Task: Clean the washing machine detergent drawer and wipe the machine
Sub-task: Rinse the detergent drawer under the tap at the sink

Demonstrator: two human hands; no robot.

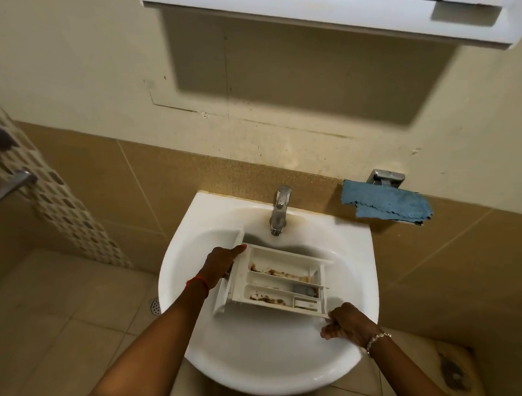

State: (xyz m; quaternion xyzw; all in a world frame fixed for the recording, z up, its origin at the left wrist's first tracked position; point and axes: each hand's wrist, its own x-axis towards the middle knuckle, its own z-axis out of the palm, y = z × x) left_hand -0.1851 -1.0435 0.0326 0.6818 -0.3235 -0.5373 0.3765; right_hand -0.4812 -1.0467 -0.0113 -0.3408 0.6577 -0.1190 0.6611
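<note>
— Tan tiles, a cream wall, a white cabinet [335,18] overhead, and a sink [261,365] under it. What's going on there?

— The drawer [275,284] is over the bowl, open side up. I can't tell whether its low end touches the sink. The left hand [223,259] holds the front panel. One finger lies straight along the top edge and the rest are hidden behind it. The right hand [346,321] pinches the near corner at the other end, fingers curled tight.

— Is it dirty?

— There's brown crust in the compartments between the two sets of fingers, mostly along the far one and the near one.

— Which step is this, then?

— The very start of the drawer wash, I'd say. It's at the sink, nothing looks rinsed, and no water runs from the tap [279,209] just beyond the left fingertips.

— And next?

— One hand has to let go to open the tap. So the other must carry the drawer alone, or it gets set down in the bowl first. Then the stained compartments need to go under the spout. The cloth [385,203] hangs on the wall well past the right fingers, so reaching it means letting go too. That's probably for wiping the machine, which isn't in sight.
</note>
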